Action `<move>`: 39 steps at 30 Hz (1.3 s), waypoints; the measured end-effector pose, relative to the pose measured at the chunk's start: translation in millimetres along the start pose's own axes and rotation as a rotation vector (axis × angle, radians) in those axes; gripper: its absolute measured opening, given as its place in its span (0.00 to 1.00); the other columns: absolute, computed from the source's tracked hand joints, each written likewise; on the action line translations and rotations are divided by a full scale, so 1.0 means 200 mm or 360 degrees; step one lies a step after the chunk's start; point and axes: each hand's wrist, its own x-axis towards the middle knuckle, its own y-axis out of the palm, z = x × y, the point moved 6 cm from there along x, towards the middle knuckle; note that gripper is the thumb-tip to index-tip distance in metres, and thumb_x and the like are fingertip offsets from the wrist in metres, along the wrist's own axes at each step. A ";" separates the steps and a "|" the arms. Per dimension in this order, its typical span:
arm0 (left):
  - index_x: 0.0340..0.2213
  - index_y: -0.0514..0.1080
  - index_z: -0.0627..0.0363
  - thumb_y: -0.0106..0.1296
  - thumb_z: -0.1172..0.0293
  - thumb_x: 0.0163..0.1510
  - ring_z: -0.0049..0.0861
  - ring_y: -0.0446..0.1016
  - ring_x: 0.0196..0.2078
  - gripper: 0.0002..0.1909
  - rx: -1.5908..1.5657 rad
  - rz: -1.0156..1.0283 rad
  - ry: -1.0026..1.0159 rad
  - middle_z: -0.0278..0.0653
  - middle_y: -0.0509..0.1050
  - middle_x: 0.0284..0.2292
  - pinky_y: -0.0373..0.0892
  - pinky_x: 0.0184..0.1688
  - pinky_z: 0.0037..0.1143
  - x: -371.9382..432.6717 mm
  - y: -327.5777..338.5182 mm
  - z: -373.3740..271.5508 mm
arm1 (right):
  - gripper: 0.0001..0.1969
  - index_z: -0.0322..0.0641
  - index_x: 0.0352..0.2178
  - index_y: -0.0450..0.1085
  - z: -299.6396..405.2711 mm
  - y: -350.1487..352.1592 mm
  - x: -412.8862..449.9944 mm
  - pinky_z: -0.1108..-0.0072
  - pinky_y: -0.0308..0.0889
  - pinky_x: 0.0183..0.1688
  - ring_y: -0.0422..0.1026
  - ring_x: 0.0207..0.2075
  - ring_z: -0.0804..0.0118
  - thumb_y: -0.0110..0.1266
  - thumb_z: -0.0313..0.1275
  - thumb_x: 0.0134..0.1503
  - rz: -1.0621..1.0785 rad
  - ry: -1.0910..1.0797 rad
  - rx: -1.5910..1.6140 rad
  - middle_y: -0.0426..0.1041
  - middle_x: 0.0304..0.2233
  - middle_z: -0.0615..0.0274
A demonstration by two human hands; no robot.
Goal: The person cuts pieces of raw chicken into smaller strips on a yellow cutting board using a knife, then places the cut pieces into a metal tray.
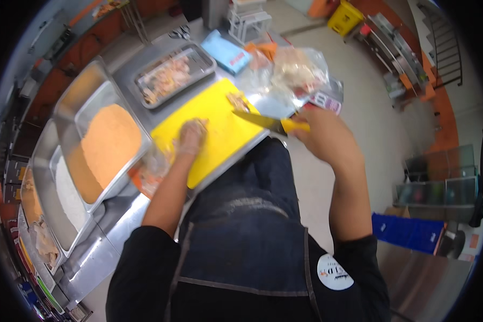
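Note:
A yellow cutting board point(213, 157) lies on the steel table before me. My right hand point(324, 131), apparently bare, grips the yellow handle of a kitchen knife point(261, 120). The knife's blade points left over the board's right part, its tip close to some small meat pieces point(237, 100). My left hand point(191, 136), in a clear plastic glove, rests on the board's left part with fingers curled. A bit of something pinkish shows by its fingertips; blur hides whether the hand grips it.
Left of the board stand deep steel pans of orange breading point(112, 141) and white flour point(66, 189). Behind it are a steel tray of cut raw meat point(171, 76), a blue box point(225, 52), scissors point(180, 32) and clear bags of meat point(300, 70).

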 end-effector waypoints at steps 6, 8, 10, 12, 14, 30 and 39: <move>0.34 0.77 0.56 0.45 0.50 0.59 0.45 0.76 0.41 0.22 -0.0759 -0.0043 -0.0299 0.51 0.78 0.35 0.69 0.46 0.40 -0.06 0.13 0.13 | 0.16 0.36 0.41 0.74 -0.14 0.12 -0.12 0.62 0.69 0.41 0.74 0.37 0.40 0.61 0.33 0.52 0.0060 -0.0019 0.0170 0.76 0.33 0.43; 0.32 0.76 0.59 0.46 0.52 0.58 0.45 0.76 0.40 0.21 -0.1324 -0.0440 -0.0317 0.52 0.77 0.34 0.68 0.46 0.39 -0.14 0.23 0.25 | 0.17 0.36 0.41 0.74 -0.13 0.12 -0.16 0.62 0.69 0.41 0.74 0.36 0.39 0.61 0.33 0.52 0.0062 -0.0062 0.0180 0.76 0.33 0.42; 0.34 0.75 0.59 0.47 0.51 0.57 0.44 0.75 0.43 0.22 -0.1194 -0.0424 -0.0369 0.52 0.76 0.37 0.66 0.49 0.38 -0.14 0.25 0.23 | 0.16 0.35 0.41 0.74 -0.20 0.15 -0.17 0.64 0.69 0.42 0.74 0.36 0.39 0.61 0.33 0.52 0.0078 0.0022 0.0294 0.76 0.32 0.42; 0.39 0.75 0.57 0.44 0.46 0.58 0.41 0.73 0.48 0.26 -0.0907 -0.0044 -0.0476 0.51 0.76 0.42 0.63 0.53 0.40 -0.08 0.13 0.06 | 0.17 0.35 0.42 0.74 -0.28 0.17 -0.17 0.66 0.70 0.39 0.75 0.34 0.43 0.61 0.33 0.53 0.0065 0.0025 0.0247 0.77 0.31 0.43; 0.44 0.75 0.55 0.40 0.41 0.59 0.38 0.72 0.52 0.29 -0.0626 0.0275 -0.0601 0.50 0.76 0.45 0.61 0.57 0.43 -0.06 -0.02 0.00 | 0.17 0.35 0.43 0.73 -0.31 0.19 -0.15 0.68 0.71 0.37 0.77 0.31 0.47 0.60 0.33 0.54 0.0068 -0.0033 0.0225 0.77 0.30 0.45; 0.30 0.76 0.63 0.50 0.61 0.57 0.37 0.78 0.31 0.16 -0.1185 -0.0133 -0.0612 0.48 0.79 0.28 0.71 0.36 0.31 -0.14 -0.13 -0.08 | 0.21 0.34 0.50 0.69 -0.34 0.76 0.21 0.68 0.71 0.38 0.77 0.34 0.52 0.56 0.26 0.54 -0.0250 -0.0558 0.0570 0.74 0.31 0.48; 0.32 0.75 0.64 0.51 0.62 0.57 0.39 0.78 0.31 0.15 -0.1008 -0.0150 -0.0799 0.48 0.78 0.28 0.71 0.34 0.32 -0.23 -0.12 -0.01 | 0.20 0.35 0.50 0.69 -0.21 0.97 0.26 0.69 0.69 0.46 0.73 0.40 0.50 0.58 0.26 0.55 -0.0355 -0.0783 0.0547 0.71 0.40 0.47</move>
